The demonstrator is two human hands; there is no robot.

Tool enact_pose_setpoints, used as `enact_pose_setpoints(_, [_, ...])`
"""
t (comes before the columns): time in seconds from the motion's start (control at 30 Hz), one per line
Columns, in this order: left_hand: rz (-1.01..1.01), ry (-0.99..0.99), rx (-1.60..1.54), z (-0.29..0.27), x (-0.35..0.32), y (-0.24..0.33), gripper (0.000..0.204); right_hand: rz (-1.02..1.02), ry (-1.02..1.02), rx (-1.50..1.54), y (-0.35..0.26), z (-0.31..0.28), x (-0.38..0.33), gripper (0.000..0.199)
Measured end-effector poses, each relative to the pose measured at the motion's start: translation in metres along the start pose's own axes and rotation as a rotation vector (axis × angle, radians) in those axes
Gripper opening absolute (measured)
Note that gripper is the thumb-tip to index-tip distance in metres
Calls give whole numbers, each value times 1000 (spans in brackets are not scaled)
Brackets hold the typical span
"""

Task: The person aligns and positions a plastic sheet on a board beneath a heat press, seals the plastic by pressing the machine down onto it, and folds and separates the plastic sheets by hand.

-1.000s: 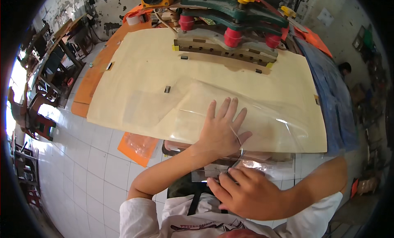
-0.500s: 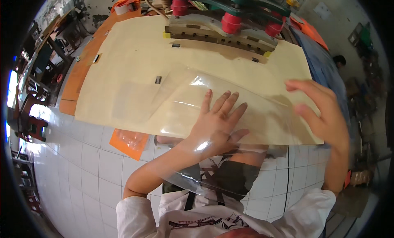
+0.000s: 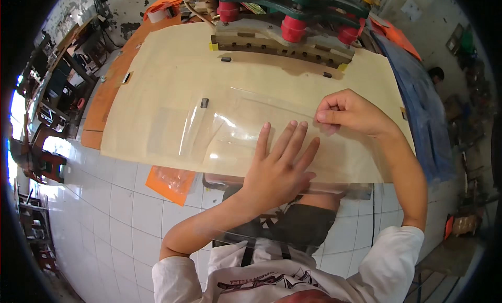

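Note:
A clear plastic sheet (image 3: 243, 107) lies over the cream-coloured board and hangs past its near edge above my lap. My left hand (image 3: 280, 164) rests flat on the sheet, fingers stretched and spread. Up and to the right, my right hand (image 3: 348, 114) is closed in a pinch at the sheet's far edge, thumb against the curled fingers. Some of its fingers are partly hidden behind the plastic. A small dark block (image 3: 204, 103) sits beside the sheet's far left part.
The cream board (image 3: 157, 68) covers an orange-brown table (image 3: 97, 115). At the far side stands a green press (image 3: 293, 13) with red cylinders and a metal bar (image 3: 280, 48). Two small dark blocks lie before it. Blue material (image 3: 426, 109) drapes on the right; an orange piece (image 3: 170, 183) hangs near the front edge.
My right hand has moved left and inward from the board's right side, and its spread fingers have closed into a pinch at the sheet. My left hand stays on the plastic.

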State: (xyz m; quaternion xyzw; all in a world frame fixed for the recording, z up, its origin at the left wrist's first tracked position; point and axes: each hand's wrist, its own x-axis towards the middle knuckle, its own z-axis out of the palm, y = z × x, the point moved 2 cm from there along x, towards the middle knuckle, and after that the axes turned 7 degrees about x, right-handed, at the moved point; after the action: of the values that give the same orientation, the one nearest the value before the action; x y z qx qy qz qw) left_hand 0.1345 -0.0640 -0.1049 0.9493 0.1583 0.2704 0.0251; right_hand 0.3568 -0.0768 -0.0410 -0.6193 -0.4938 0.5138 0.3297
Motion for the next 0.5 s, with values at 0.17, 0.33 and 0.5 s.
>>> enact_pose_setpoints(0.17, [61, 6, 24, 1, -26, 1, 60, -128, 122, -113, -5, 1, -1, 19])
enact_pose_setpoints(0.33, [276, -46, -46, -11, -79, -31, 43, -259, 414, -418, -12, -20, 2, 20])
enact_pose_setpoints(0.5, [57, 346, -57, -38, -152, -94, 10, -317, 470, -408, 5, -17, 14, 22])
